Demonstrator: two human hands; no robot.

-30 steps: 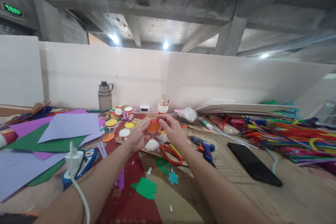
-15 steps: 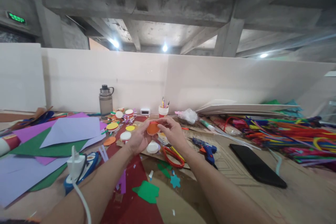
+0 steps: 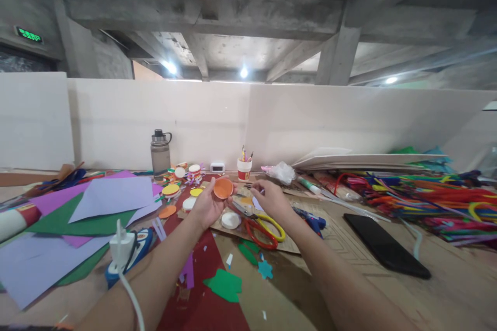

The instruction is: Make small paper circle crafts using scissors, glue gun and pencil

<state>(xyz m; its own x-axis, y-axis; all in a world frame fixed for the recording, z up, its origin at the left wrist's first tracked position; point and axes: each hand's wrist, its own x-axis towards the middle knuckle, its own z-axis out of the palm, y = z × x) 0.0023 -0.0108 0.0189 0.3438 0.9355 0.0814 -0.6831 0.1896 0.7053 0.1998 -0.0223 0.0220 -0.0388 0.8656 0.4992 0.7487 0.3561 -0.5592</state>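
Note:
My left hand (image 3: 206, 204) is closed on a shallow round piece with an orange face (image 3: 223, 189), its face turned toward me. To the right, apart from it, my right hand (image 3: 272, 199) has its fingers bent together in a pinch. A pale purple scrap (image 3: 257, 203) shows at those fingertips; whether it is held I cannot tell. Below the hands lie scissors with red handles (image 3: 261, 235) and another pair with yellow handles (image 3: 276, 226). A white round lid-like piece (image 3: 230, 220) rests between the hands. White (image 3: 188, 204) and yellow-topped (image 3: 170, 190) round pieces sit left.
A blue glue gun (image 3: 313, 221) and a black phone (image 3: 384, 245) lie right, before colourful pipe cleaners (image 3: 430, 194). Paper sheets (image 3: 112, 199) and a plugged power strip (image 3: 132, 256) are left. A bottle (image 3: 160, 155) and pen cup (image 3: 244, 169) stand behind. Green scraps (image 3: 225, 285) lie in front.
My right hand has let go of the orange-faced piece and moved right, above the scissors. My left hand keeps the piece, now tilted more openly to view. The camera view has shifted slightly.

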